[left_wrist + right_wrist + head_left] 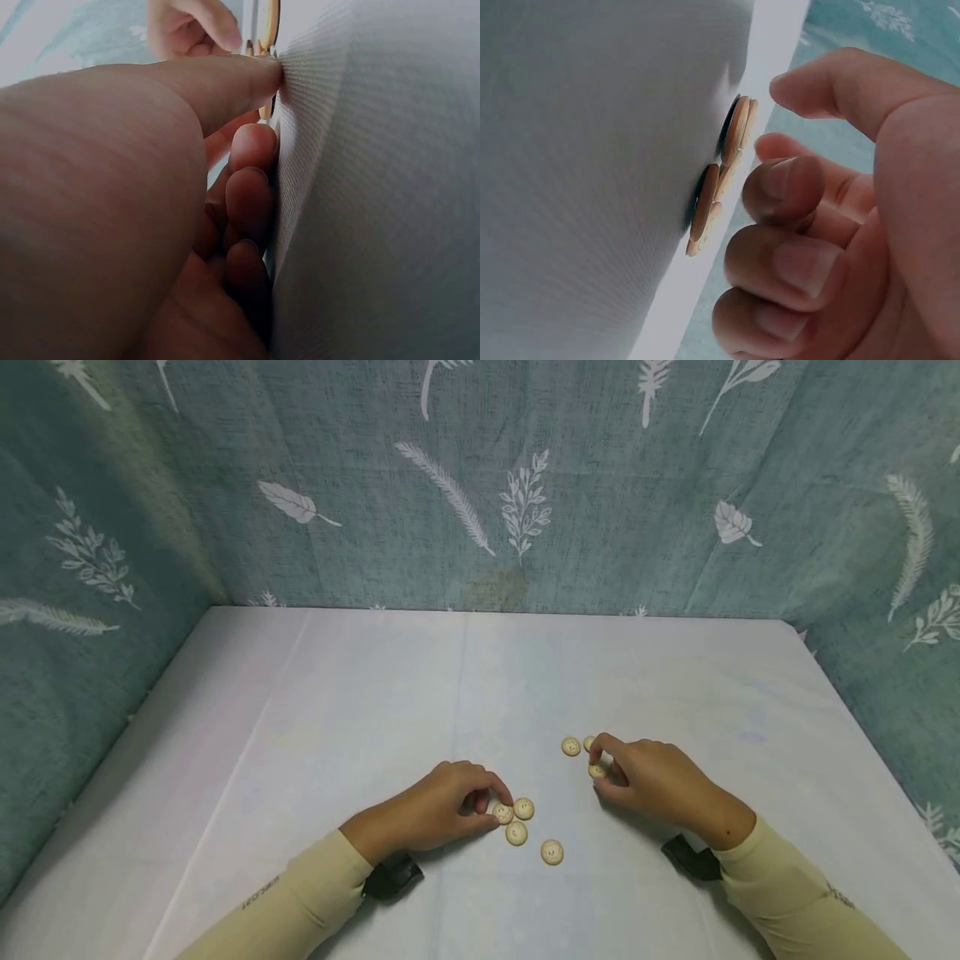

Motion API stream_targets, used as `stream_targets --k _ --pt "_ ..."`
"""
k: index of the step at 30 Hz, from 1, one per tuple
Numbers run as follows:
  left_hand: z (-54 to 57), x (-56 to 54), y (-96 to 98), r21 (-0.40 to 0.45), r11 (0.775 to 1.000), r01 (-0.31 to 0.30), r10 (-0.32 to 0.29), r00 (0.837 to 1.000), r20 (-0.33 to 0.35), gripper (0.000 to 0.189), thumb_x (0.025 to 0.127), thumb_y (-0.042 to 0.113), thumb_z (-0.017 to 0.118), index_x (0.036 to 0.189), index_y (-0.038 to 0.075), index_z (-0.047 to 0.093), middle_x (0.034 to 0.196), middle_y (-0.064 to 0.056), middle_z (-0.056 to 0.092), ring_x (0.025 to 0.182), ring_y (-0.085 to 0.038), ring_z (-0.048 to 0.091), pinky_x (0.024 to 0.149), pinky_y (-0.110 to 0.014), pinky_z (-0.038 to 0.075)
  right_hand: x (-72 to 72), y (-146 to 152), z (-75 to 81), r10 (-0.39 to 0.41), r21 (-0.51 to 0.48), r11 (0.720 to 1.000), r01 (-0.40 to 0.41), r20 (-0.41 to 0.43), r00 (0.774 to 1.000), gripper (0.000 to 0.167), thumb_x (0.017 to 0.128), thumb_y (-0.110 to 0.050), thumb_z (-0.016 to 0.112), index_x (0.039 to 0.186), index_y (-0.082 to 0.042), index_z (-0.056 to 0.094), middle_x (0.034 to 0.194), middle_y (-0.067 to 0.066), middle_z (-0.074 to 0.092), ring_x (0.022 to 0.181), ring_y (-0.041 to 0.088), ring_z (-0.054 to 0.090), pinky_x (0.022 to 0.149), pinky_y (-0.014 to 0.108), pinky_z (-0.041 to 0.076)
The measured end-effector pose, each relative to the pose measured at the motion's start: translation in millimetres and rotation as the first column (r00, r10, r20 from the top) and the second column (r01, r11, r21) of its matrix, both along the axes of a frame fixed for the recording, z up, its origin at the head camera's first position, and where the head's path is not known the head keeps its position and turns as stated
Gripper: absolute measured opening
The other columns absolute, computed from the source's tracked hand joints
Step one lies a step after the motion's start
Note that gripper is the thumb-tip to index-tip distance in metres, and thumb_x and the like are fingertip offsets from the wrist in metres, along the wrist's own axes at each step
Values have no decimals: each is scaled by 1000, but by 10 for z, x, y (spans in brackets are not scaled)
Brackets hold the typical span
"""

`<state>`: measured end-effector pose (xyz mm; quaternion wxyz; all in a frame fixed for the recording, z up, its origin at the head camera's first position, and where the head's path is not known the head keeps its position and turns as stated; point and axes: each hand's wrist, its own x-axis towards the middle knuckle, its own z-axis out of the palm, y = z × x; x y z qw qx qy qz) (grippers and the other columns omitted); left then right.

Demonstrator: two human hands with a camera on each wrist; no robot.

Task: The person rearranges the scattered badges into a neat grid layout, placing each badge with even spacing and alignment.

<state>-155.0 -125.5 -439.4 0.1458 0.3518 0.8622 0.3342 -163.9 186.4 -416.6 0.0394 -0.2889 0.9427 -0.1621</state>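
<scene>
Several round wooden buttons lie on a white cloth. My left hand (442, 806) has its thumb and forefinger at opposite edges of one button (503, 813), pinching it on the cloth. Two more buttons, one at the upper right (523, 808) and one below (516, 833), lie close against it. My right hand (648, 777) hovers over another button (597, 771), and in the right wrist view its thumb and forefinger are apart with nothing between them. The other fingers (780, 262) are bent. Behind that hand, a button (589, 743) is partly covered by the forefinger.
A button (571, 746) lies left of the right hand, and a single one (552, 852) sits nearer the front. The white-covered table (360, 693) meets a green leaf-patterned cloth (360, 560) at the back and both sides. Each wrist carries a black camera (393, 877).
</scene>
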Motion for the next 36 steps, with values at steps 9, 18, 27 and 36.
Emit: stream_targets --k 9,18,27,36 --pt "-5 12 2 -2 1000 -6 6 999 32 18 91 23 75 108 23 71 79 16 53 80 -3 49 73 -20 41 61 -87 50 29 12 1000 -29 -26 999 14 90 -14 70 100 -17 61 64 -18 50 58 -5 41 57 22 39" --pt "-9 11 6 -2 1000 -11 11 1000 12 17 90 23 76 107 24 71 79 16 53 78 -3 50 73 -21 41 124 -169 55 81 -25 996 -84 -102 991 13 88 -13 72 98 -17 66 69 -17 50 61 -5 41 60 21 41" --pt "-24 -5 9 18 1000 5 -5 1000 -5 17 90 20 76 106 22 71 79 14 54 78 -3 50 71 -19 41 207 -243 72 145 -40 988 -151 -124 982 12 88 -16 73 99 -17 68 77 -14 56 59 -5 37 59 20 40" --pt "-14 -1 -3 2 1000 5 -5 1000 -22 17 90 22 76 107 23 71 79 14 54 77 -1 49 74 -21 40 272 -313 95 240 -123 960 -251 -101 966 18 85 -18 78 101 -18 70 83 -14 61 60 -8 37 59 14 39"
